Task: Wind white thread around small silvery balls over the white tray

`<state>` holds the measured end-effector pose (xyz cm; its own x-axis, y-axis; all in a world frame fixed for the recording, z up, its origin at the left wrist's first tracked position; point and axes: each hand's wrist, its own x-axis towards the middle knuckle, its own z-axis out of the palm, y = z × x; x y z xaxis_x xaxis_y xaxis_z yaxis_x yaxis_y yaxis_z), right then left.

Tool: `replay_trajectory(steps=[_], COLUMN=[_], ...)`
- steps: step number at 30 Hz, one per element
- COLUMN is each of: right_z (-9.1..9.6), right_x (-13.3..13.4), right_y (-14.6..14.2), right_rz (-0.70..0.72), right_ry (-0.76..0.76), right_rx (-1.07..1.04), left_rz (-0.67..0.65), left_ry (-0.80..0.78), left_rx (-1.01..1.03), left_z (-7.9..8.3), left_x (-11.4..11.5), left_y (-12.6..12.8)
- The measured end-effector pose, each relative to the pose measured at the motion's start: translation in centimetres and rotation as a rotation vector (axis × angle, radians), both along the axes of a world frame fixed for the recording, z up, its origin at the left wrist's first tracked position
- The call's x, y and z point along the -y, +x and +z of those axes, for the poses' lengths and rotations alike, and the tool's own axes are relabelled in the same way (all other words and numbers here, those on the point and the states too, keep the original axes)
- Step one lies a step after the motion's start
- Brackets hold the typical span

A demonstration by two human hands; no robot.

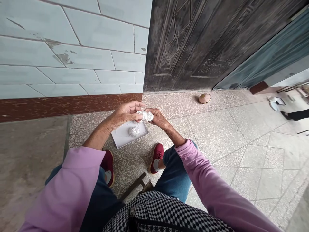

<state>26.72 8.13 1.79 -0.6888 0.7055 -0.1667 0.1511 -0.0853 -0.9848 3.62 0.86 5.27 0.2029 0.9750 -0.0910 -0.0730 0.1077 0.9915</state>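
A small bundle of white yarn (146, 115) is held up between my two hands, over a shallow white box. My right hand (158, 118) is closed round the bundle's right end. From the left, my left hand (124, 115) reaches over it, the thumb pressed against the yarn and the fingers curved above. Part of the bundle is hidden behind that thumb. Below, a round ball of white yarn (134, 131) lies in the white box (120, 137) on the floor, with a loose strand beside it.
A tiled wall (101, 32) and a dark carved door (183, 42) stand in front. A pinkish round object (204, 98) lies by the door. Red shoes (157, 156) flank the box, and a wooden stool leg (134, 185) shows between the knees. At far right is a person's dark-clothed leg (298, 115).
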Motion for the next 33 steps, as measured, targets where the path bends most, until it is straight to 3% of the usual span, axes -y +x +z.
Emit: replay_trajectory(steps=[4, 7, 12, 15, 18, 21, 25, 29, 33], right_z=[0.2, -0.2, -1.6, -1.9, -1.4, -0.3, 1.4, 2.5, 2.1], right_x=[0.1, 0.1, 1.1, 1.7, 1.6, 1.2, 0.8, 0.2, -0.5], right_y=[-0.4, -0.6, -1.2, -1.3, -0.8, 0.0, 0.8, 0.5, -0.4], right_rz=[-0.051, -0.092, -0.037, 0.061, 0.090, 0.074, -0.001, -0.109, -0.152], right_ry=[-0.026, -0.023, 0.040, 0.183, 0.362, 0.453, 0.467, 0.324, 0.065], right_rx=[-0.021, -0.061, 0.010, 0.005, 0.034, 0.057, 0.105, 0.168, 0.006], left_rz=[-0.064, -0.040, 0.160, 0.346, 0.428, 0.384, 0.178, 0.031, 0.053], left_ry=[0.029, 0.059, 0.047, 0.076, 0.116, 0.132, 0.076, 0.021, -0.015], left_rx=[-0.051, -0.130, -0.147, -0.166, -0.269, -0.370, -0.389, -0.280, -0.048], left_z=[0.4, 0.2, -0.4, -0.9, -1.3, -1.6, -1.6, -1.1, -0.3], left_x=[0.3, 0.3, -0.3, -0.8, -1.1, -0.9, -0.3, 0.2, 0.6], left_y=[0.0, 0.2, 0.3, -0.1, -0.8, -1.4, -1.5, -1.0, -0.6])
